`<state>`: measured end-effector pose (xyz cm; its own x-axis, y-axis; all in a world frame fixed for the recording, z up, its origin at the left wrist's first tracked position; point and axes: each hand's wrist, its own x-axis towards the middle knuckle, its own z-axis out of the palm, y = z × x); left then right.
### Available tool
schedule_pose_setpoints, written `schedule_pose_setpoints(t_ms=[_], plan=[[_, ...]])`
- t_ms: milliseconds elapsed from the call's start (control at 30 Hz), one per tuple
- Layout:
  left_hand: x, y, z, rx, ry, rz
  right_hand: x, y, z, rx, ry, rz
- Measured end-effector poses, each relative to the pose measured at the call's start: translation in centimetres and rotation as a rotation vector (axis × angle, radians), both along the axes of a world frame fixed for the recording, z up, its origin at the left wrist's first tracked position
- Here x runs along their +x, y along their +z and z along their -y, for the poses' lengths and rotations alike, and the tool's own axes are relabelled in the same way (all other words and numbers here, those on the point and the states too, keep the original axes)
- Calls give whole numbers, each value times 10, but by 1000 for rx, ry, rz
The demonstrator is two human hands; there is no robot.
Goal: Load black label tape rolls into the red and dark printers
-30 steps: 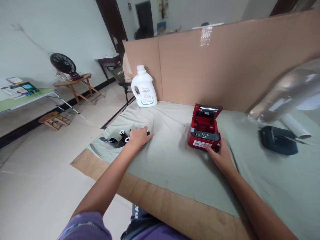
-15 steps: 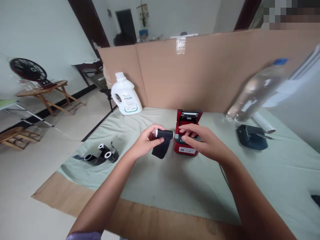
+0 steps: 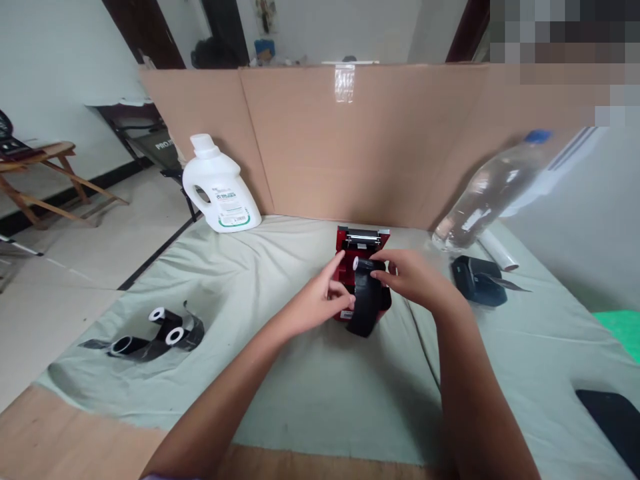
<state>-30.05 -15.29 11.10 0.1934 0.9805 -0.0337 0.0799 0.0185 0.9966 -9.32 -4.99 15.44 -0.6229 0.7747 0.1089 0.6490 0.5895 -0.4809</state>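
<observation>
My right hand [image 3: 414,277] pinches a black ribbon roll [image 3: 371,265] with white core ends. From the roll a loose black tail hangs down over the front of a small red label printer [image 3: 346,270]. The printer's lid stands raised at the back, and the roll is over its opening; contact inside cannot be made out. At the printer's left side is my left hand [image 3: 316,301], its index finger stretched out and its thumb beside the ribbon tail. That hand holds nothing I can see. Part of the printer's front is hidden by the tail.
Several used ribbon rolls [image 3: 191,333] lie at the left on the green cloth [image 3: 300,393]. Behind them stands a white detergent bottle [image 3: 227,200] against a cardboard screen [image 3: 310,147]. At right are a large clear bottle [image 3: 480,197], a dark device [image 3: 477,283] and a phone-like black object [image 3: 610,420].
My left hand went from the rolls at left and brought one ribbon roll to the printer. The roll has passed to my right hand, which let go of the printer's body. The view has shifted right.
</observation>
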Motion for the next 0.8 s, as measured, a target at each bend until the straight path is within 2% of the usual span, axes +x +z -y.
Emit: schedule_pose_setpoints(t_ms=[100, 300, 467, 600, 800], plan=[[10, 6, 11, -55, -28, -117, -6, -11, -6, -26, -43, 113], [21, 11, 22, -98, 28, -437, -31, -34, -10, 33, -87, 205], [27, 8, 25, -15, -23, -681, -36, -34, -9, 57, -120, 277], [34, 0, 23, 65, -4, -851, -36, -32, -10, 64, -110, 311], [38, -5, 22, 108, 7, -899, -36, -37, -13, 62, -112, 289]])
